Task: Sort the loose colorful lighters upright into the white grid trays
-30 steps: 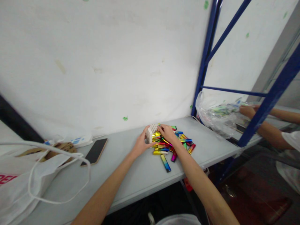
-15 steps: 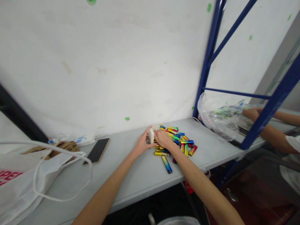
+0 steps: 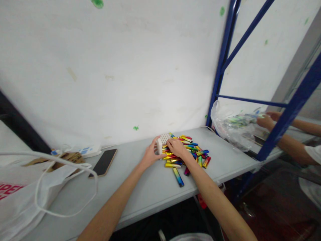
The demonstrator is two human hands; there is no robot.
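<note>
My left hand (image 3: 149, 155) grips the near left side of a white block with rows of holes (image 3: 165, 138), its thumb and fingers spread around the edge. My right hand (image 3: 177, 148) is just right of the block, over a pile of shiny, colour-graded pieces shaped like lighter casings (image 3: 173, 165). Its fingers are bent down and closed together; what they hold, if anything, is hidden. The pieces are yellow, red, blue and green and lie in many directions. One blue-and-yellow casing (image 3: 178, 177) lies apart, nearer the table's front edge.
On the left of the grey table (image 3: 140, 197) lie a dark phone (image 3: 104, 162), a white cable (image 3: 67, 214) and a white bag (image 3: 32, 201). A blue metal frame (image 3: 219, 80) stands at the right. Beyond it, a co-worker's hands (image 3: 267, 119) are over a clear plastic bag (image 3: 233, 130).
My right hand has shifted slightly right, away from the white block's side, showing more of the casings beside it. The block has moved a little left with my left hand.
</note>
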